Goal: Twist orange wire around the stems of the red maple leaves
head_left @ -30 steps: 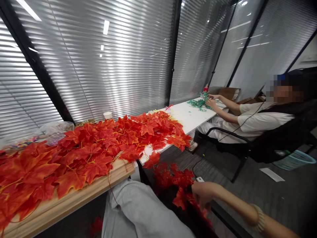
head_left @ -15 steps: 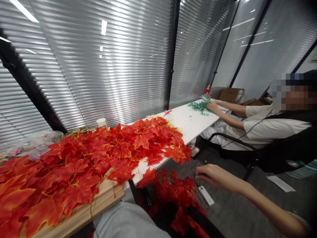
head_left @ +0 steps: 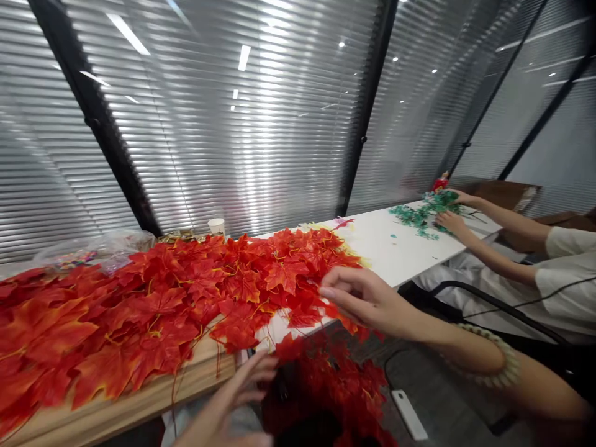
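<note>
Red artificial maple leaves [head_left: 158, 301] with yellow edges lie heaped along the table. My right hand [head_left: 372, 301] hovers at the right end of the heap, with a beaded bracelet [head_left: 493, 357] on its wrist. Its fingers are curled and thumb and fingertips come together; whether something thin is between them is hidden. Low in the middle, my left hand [head_left: 233, 397] is raised with fingers spread, slightly blurred and holding nothing. Between and below both hands, more red leaves [head_left: 330, 379] hang or lie beneath the table edge.
A wooden board [head_left: 200, 363] and white table [head_left: 382, 251] carry the heap. Behind it stand a paper cup [head_left: 216, 226] and plastic bags [head_left: 133, 242]. At right, a co-worker's hands [head_left: 454, 220] handle green foliage [head_left: 421, 214]. A white power strip [head_left: 410, 415] lies on the floor.
My right hand has risen from beside the table to the heap's right end. My left hand has come into view at the bottom. The view has swung left.
</note>
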`<act>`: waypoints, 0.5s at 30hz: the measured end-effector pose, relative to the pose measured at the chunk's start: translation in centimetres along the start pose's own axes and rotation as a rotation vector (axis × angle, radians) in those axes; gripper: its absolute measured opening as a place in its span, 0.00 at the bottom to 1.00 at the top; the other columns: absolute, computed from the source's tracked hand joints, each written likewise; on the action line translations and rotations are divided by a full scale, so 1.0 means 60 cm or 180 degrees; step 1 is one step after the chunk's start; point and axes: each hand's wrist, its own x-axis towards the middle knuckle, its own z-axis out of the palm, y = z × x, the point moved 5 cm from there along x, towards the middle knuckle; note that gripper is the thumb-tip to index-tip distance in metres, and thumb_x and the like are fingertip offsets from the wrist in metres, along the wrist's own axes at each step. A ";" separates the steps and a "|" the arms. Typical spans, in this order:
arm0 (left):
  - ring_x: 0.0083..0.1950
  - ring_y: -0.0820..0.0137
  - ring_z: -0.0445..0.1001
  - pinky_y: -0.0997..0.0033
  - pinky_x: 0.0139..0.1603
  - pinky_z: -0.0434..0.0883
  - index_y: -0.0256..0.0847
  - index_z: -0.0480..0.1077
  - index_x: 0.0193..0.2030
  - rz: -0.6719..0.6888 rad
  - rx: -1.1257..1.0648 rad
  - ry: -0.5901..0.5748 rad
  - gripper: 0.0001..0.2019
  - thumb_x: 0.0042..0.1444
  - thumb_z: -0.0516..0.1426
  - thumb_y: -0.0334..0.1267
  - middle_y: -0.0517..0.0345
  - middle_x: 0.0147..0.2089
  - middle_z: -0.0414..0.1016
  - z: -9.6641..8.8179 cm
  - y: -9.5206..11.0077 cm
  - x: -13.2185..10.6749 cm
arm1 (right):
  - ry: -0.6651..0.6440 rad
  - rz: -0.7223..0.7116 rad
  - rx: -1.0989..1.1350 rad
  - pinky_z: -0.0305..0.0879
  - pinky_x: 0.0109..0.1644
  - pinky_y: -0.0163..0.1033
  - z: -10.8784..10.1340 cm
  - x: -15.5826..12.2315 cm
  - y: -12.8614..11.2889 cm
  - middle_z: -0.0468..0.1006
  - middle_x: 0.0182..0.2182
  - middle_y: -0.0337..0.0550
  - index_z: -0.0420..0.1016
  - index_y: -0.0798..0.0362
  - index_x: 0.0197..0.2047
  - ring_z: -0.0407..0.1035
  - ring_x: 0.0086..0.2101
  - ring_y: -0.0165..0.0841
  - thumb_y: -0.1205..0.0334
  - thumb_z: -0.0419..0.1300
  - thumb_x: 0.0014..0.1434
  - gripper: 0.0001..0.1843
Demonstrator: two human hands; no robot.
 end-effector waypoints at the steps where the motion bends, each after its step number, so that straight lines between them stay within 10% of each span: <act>1: 0.65 0.57 0.50 0.52 0.61 0.53 0.54 0.44 0.64 0.0199 -0.0093 -0.0196 0.42 0.45 0.62 0.46 0.55 0.67 0.49 0.025 0.021 0.025 | -0.0053 -0.0063 0.0184 0.48 0.20 0.29 0.012 0.016 -0.010 0.57 0.16 0.29 0.65 0.54 0.32 0.51 0.17 0.23 0.55 0.51 0.60 0.12; 4: 0.66 0.60 0.47 0.54 0.64 0.45 0.46 0.41 0.65 0.0313 -0.0433 -0.0623 0.47 0.43 0.63 0.45 0.47 0.68 0.43 0.092 0.077 0.076 | -0.0080 -0.0296 0.0407 0.47 0.19 0.29 0.046 0.058 -0.045 0.57 0.15 0.29 0.65 0.55 0.32 0.50 0.17 0.23 0.56 0.52 0.59 0.11; 8: 0.43 0.65 0.73 0.60 0.52 0.63 0.35 0.66 0.42 0.0035 -0.1151 -0.0522 0.19 0.54 0.52 0.50 0.46 0.40 0.74 0.120 0.106 0.081 | 0.0277 -0.0777 0.0034 0.47 0.20 0.30 0.060 0.087 -0.096 0.57 0.16 0.30 0.66 0.56 0.30 0.50 0.18 0.23 0.58 0.52 0.59 0.11; 11: 0.19 0.75 0.64 0.67 0.34 0.67 0.36 0.63 0.24 -0.0320 -0.1209 -0.0699 0.21 0.54 0.49 0.54 0.63 0.16 0.63 0.100 0.092 0.041 | 0.0746 -0.1008 -0.0634 0.49 0.22 0.31 0.041 0.086 -0.122 0.59 0.16 0.32 0.68 0.58 0.28 0.51 0.19 0.23 0.61 0.53 0.59 0.11; 15: 0.19 0.79 0.54 0.77 0.23 0.58 0.38 0.57 0.20 -0.0127 -0.0856 -0.0242 0.22 0.49 0.54 0.56 0.67 0.18 0.52 0.010 0.094 -0.012 | 0.1091 -0.0959 -0.1491 0.49 0.23 0.31 0.007 0.070 -0.141 0.62 0.15 0.33 0.71 0.58 0.27 0.52 0.18 0.23 0.61 0.55 0.58 0.12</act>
